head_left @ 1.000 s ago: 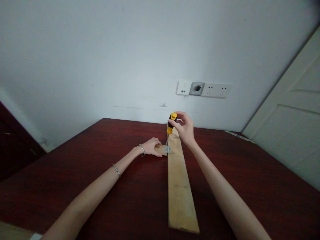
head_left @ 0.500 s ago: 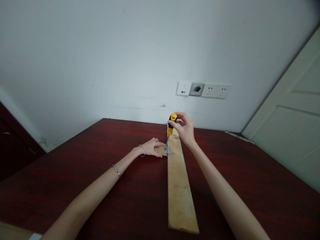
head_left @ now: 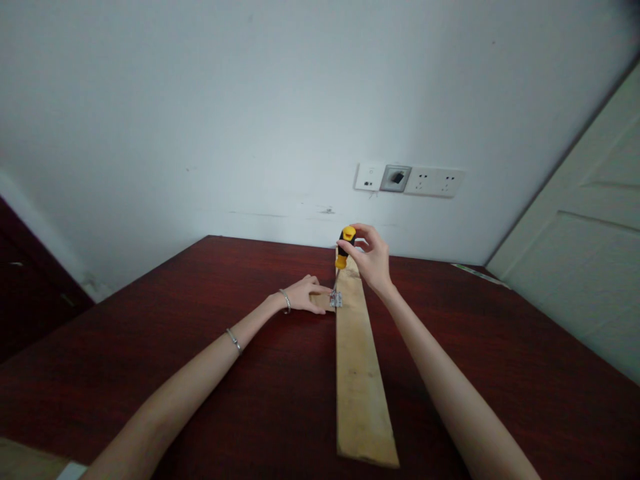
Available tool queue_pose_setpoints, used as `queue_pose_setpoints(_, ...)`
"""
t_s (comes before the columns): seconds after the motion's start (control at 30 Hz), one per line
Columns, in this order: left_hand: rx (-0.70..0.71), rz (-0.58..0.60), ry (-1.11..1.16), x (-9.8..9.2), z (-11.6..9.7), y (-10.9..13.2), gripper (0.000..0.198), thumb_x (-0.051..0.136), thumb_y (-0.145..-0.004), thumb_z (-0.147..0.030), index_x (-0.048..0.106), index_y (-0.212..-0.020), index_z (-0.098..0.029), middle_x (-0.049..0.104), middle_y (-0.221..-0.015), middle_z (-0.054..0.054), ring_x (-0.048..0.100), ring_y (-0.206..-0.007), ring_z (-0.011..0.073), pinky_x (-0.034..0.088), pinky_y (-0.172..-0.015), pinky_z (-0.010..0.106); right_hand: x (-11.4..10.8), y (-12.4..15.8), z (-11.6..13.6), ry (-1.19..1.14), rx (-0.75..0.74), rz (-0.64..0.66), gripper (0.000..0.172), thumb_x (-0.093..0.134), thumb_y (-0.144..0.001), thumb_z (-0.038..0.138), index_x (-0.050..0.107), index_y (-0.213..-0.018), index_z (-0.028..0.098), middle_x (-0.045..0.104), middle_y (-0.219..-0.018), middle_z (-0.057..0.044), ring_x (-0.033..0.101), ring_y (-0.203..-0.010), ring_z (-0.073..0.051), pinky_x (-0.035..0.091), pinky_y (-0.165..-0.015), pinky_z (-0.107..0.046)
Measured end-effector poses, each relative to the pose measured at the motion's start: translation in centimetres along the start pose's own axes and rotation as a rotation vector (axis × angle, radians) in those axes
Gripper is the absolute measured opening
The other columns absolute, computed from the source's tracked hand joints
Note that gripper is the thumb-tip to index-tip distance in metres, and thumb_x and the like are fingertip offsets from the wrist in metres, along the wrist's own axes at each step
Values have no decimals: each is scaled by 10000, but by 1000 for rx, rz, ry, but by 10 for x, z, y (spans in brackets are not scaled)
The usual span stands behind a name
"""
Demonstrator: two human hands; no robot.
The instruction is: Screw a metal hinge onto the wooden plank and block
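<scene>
A long wooden board (head_left: 357, 373) lies lengthwise on the dark red tabletop. A small metal hinge (head_left: 336, 299) bridges its left edge and a short wooden piece (head_left: 323, 302). My left hand (head_left: 304, 295) grips the short piece, thumb on the near side and fingers on the far side, with a fingertip close to the hinge. Above the board, my right hand (head_left: 369, 257) has its fingers closed around the yellow and black handle of a screwdriver (head_left: 345, 248). The shaft slants down to the hinge; its tip and any screw there are too small to make out.
Behind the tabletop (head_left: 240, 400) rises a white wall with a row of sockets (head_left: 435, 181). A pale door (head_left: 590, 247) stands at the right. A thin strip (head_left: 480, 275) lies by the table's far right edge, and a pale wooden piece (head_left: 30, 460) shows at lower left.
The view has shifted very slightly. Both hands, the screwdriver and the boards keep practically the same places relative to each other.
</scene>
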State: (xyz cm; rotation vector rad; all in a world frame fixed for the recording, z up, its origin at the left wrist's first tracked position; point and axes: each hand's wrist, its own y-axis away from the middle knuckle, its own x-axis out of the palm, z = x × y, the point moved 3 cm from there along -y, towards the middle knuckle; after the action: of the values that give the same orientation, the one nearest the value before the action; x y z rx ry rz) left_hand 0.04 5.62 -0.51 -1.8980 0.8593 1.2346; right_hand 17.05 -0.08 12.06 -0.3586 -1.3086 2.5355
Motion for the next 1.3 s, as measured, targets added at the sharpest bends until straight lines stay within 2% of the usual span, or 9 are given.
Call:
queue_pose_setpoints(0.47, 41, -19, -1, 2, 3, 1, 639, 701, -665, -530, 565, -1229, -263, 471, -920, 41, 446, -903, 205, 351, -875, 318, -11, -4, -8, 21, 83, -20, 335, 634, -721, 381, 619, -1012, 216, 664, -1002, -53, 628, -883, -175, 539, -725, -311)
queue_pose_setpoints(0.67, 36, -18, 6, 2, 3, 2, 644, 697, -665, -540, 562, -1233, -269, 465, -930, 43, 446, -912, 209, 354, -872, 315, -15, -5, -17, -45, 165, -24, 353, 625, -720, 342, 622, -1039, 190, 679, -1026, -88, 630, -963, -208, 526, -797, -365)
queue_pose_setpoints(0.8, 23, -13, 12, 1, 2, 1, 644, 706, -658, -533, 565, -1230, -271, 467, -936, 43, 445, -920, 214, 355, -875, 318, -17, -6, -22, -120, 161, -17, 334, 609, -730, 303, 616, -1042, 185, 691, -1014, -93, 633, -980, -215, 520, -834, -396)
queue_pose_setpoints(1.0, 40, -18, 16, 1, 2, 2, 652, 695, -667, -541, 561, -1236, -252, 467, -928, 48, 445, -902, 205, 358, -870, 315, -18, -7, -11, -204, 129, 45, 315, 624, -716, 264, 633, -1022, 188, 707, -959, -87, 647, -950, -220, 518, -843, -415)
queue_pose_setpoints(1.17, 34, -16, 10, 2, 3, 2, 643, 691, -670, -541, 558, -1237, -268, 463, -927, 45, 440, -908, 208, 357, -873, 320, -19, -8, 2, -254, 136, 154, 310, 644, -697, 273, 642, -997, 195, 707, -929, -75, 659, -893, -217, 532, -796, -413)
queue_pose_setpoints(1.3, 16, -16, 8, 2, 3, 2, 642, 706, -659, -531, 566, -1229, -271, 456, -935, 44, 440, -911, 208, 358, -878, 320, -20, -9, 4, -261, 124, 206, 337, 647, -702, 285, 630, -1031, 213, 698, -938, -65, 650, -919, -218, 532, -801, -411)
